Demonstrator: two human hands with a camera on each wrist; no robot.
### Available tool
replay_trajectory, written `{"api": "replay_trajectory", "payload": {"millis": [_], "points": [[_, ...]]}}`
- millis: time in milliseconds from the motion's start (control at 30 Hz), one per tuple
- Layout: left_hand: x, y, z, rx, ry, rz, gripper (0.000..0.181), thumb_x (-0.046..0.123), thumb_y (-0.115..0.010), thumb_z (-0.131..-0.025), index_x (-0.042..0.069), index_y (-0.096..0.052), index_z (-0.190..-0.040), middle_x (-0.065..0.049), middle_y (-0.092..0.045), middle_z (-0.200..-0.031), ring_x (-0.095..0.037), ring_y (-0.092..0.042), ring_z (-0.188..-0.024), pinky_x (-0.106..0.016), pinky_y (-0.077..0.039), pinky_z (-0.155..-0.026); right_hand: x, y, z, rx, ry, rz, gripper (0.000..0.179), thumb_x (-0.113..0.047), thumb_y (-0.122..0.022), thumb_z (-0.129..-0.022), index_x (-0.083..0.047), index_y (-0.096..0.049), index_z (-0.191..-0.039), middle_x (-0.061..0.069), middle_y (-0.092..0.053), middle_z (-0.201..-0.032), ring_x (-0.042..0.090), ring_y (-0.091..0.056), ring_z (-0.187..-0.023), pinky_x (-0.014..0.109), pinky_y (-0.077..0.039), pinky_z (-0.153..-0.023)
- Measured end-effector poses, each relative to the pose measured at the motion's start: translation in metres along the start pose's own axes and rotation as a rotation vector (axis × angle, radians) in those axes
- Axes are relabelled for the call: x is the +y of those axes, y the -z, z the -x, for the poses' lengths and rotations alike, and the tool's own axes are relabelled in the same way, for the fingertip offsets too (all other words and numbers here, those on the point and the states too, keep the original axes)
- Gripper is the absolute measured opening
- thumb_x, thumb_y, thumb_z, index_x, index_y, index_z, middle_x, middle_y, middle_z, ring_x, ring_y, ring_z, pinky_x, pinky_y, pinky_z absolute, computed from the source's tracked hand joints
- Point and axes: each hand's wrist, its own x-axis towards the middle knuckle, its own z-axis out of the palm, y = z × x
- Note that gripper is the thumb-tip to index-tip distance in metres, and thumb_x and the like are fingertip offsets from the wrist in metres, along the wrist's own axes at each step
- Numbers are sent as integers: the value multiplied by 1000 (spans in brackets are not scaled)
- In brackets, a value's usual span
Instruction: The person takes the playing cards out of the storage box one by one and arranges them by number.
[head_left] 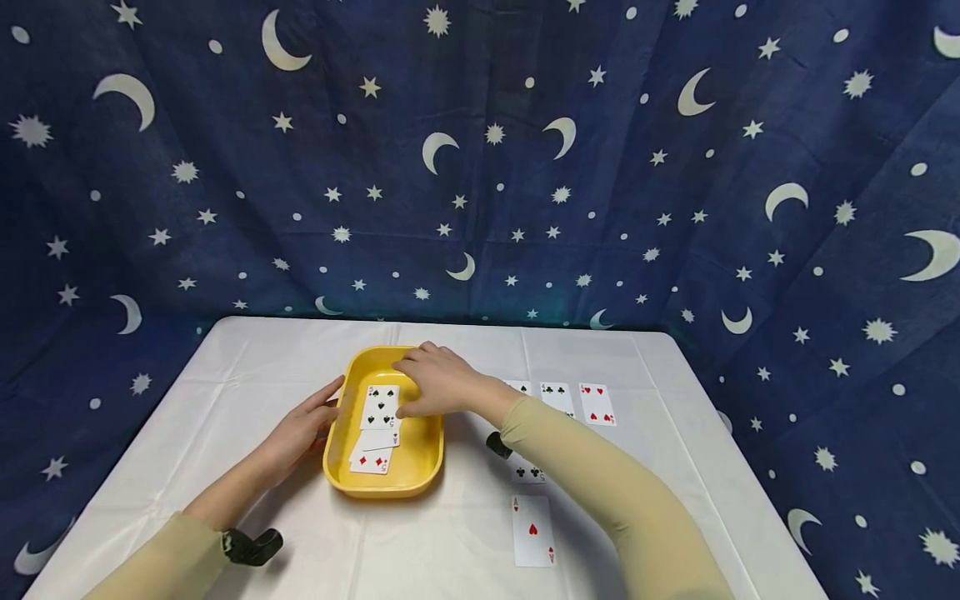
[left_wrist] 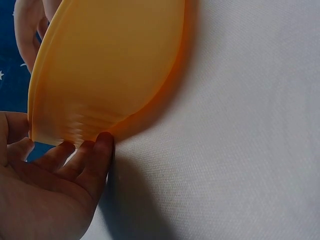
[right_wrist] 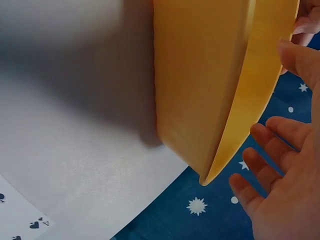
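A yellow tray stands left of centre on the white-covered table. Inside it lie a five of spades, an ace partly covered, and a five of diamonds, overlapping in a column. My left hand touches the tray's left outer wall with its fingertips; the left wrist view shows those fingers against the wall. Over the tray's far right rim reaches my right hand, its fingers spread and its thumb near the five of spades. No card shows in that hand in the right wrist view.
Right of the tray lie a partly hidden card, a clubs card, a four of hearts, another clubs card under my forearm, and an ace of hearts. A dark blue curtain hangs behind the table.
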Motion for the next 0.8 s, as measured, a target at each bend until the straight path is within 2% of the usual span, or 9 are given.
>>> {"api": "replay_trajectory", "payload": {"millis": [300, 467, 600, 800], "points": [[-1, 1, -2, -4, 2, 7, 66, 25, -45, -107, 27, -16, -166, -21, -29, -163, -36, -47, -137, -46, -44, -109, -3, -9, -23, -132, -19, 4, 86, -69, -72, -82, -20, -54, -150, -1, -52, -147, 20, -44, -128, 37, -38, -110], [-1, 2, -2, -9, -3, 7, 66, 26, -46, -106, 28, -17, -166, -21, -27, -164, -37, -46, -139, -49, -41, -111, -6, -16, -29, -167, -43, 2, 83, -68, -73, -81, -21, -57, -147, -2, -54, -142, 19, -45, -124, 36, -38, -108], [-1, 2, -3, -5, 0, 10, 66, 26, -46, -106, 28, -17, -166, -21, -27, -164, -37, -45, -139, -50, -40, -112, -6, -20, -33, -173, -60, 11, 71, -68, -75, -80, -23, -65, -133, -4, -56, -133, 17, -45, -115, 35, -40, -102], [-2, 3, -2, 1, 5, 11, 66, 26, -46, -106, 28, -17, -166, -20, -27, -164, -37, -46, -138, -49, -41, -111, -6, -26, -38, -163, -56, 34, 59, -71, -74, -78, -25, -67, -114, -5, -56, -122, 17, -44, -108, 33, -41, -96]]}}
